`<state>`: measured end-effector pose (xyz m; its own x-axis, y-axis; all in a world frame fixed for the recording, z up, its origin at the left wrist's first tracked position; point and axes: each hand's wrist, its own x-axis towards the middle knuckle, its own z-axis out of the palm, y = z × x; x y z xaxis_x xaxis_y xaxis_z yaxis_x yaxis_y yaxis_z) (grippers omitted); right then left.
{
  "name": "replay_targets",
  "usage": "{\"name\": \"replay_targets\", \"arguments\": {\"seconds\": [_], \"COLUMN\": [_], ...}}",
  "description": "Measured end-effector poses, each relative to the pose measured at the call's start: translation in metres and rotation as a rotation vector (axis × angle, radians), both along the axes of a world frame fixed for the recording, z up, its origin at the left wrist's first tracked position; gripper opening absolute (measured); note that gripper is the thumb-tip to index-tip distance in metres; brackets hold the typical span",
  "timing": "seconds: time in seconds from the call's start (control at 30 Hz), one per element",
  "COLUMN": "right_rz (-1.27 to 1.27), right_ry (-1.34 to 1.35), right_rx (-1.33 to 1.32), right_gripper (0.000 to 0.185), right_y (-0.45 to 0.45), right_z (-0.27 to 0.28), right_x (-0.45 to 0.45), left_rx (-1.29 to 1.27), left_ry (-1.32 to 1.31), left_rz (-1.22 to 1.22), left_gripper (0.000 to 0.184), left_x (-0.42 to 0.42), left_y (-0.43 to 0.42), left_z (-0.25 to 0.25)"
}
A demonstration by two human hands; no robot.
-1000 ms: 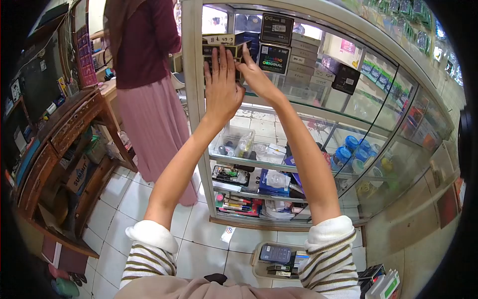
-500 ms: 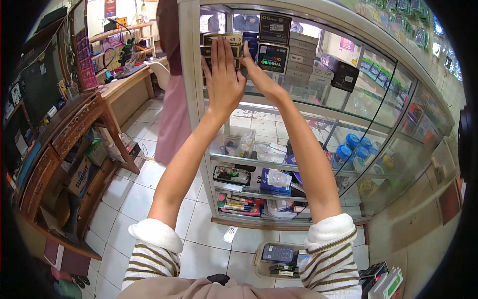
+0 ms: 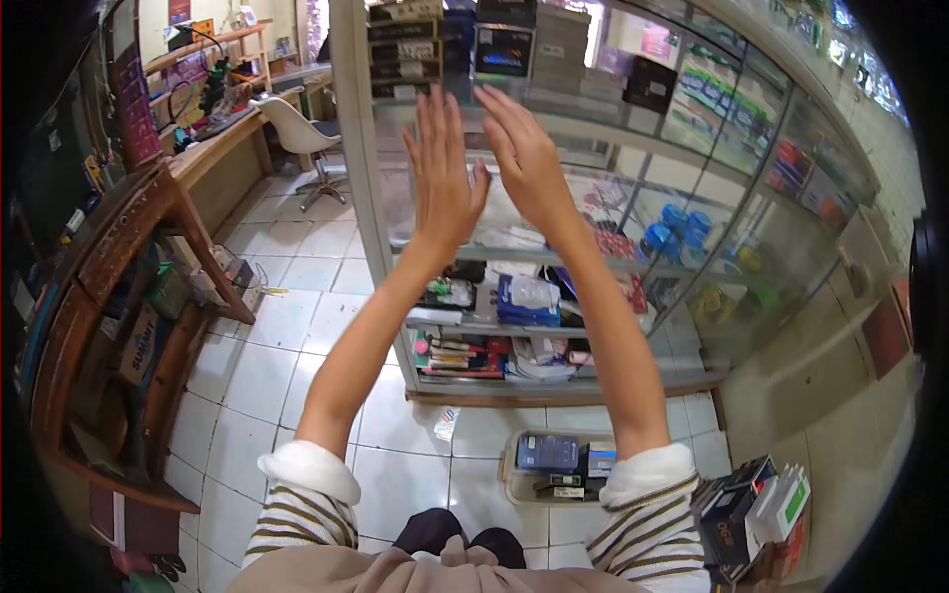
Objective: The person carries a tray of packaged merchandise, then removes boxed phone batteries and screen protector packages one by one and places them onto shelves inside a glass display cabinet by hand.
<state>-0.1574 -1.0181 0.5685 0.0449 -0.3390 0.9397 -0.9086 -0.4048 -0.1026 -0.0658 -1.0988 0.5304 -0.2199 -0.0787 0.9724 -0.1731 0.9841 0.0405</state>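
Note:
My left hand (image 3: 445, 193) is raised in front of the glass cabinet, fingers stretched and holding nothing. Just to its right, my right hand (image 3: 531, 163) is also open, its palm turned toward the left one. Above the left fingertips stands a stack of black and gold boxes (image 3: 405, 51) on the upper glass shelf. Dark blue boxes (image 3: 458, 49) stand beside that stack, slightly blurred. A black box with bright lettering (image 3: 503, 49) comes after them, then a pile of grey boxes (image 3: 560, 51). Both hands look apart from the boxes.
The lower cabinet shelves hold a blue packet (image 3: 529, 299), pens (image 3: 457, 358) and blue-lidded jars (image 3: 675, 229). A bin with boxes (image 3: 511, 474) sits on the tiled floor. More boxes (image 3: 736, 524) lie at right. At left are a wooden cabinet (image 3: 119, 257) and a white chair (image 3: 294, 127).
Both hands have come away from the boxes and lower in front of the cabinet. The view has shifted, and the person in pink clothing behind the cabinet is out of sight.

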Motion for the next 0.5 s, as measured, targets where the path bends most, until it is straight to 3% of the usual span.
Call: {"name": "replay_targets", "arguments": {"seconds": [0.07, 0.2, 0.37, 0.43, 0.5], "right_rz": [-0.043, -0.196, -0.336, -0.474, -0.533], "right_ry": [-0.019, -0.181, -0.505, -0.626, -0.671], "right_rx": [-0.042, 0.135, 0.387, 0.565, 0.637], "right_gripper": [0.029, 0.024, 0.022, 0.021, 0.022], "right_y": [0.043, 0.139, 0.265, 0.307, 0.340], "right_z": [-0.051, -0.185, -0.344, -0.393, -0.461], "right_x": [0.006, 0.007, 0.017, 0.024, 0.023], "left_rx": [0.044, 0.199, 0.413, 0.690, 0.693], "left_ry": [-0.031, -0.196, -0.482, -0.771, -0.837], "left_rz": [-0.200, -0.487, -0.657, -0.796, -0.794], "left_gripper": [0.066, 0.059, 0.053, 0.051, 0.051], "left_x": [0.005, 0.013, 0.037, 0.045, 0.045], "left_y": [0.035, 0.107, 0.203, 0.234, 0.259], "left_z": [-0.055, -0.182, -0.334, -0.379, -0.431]}}
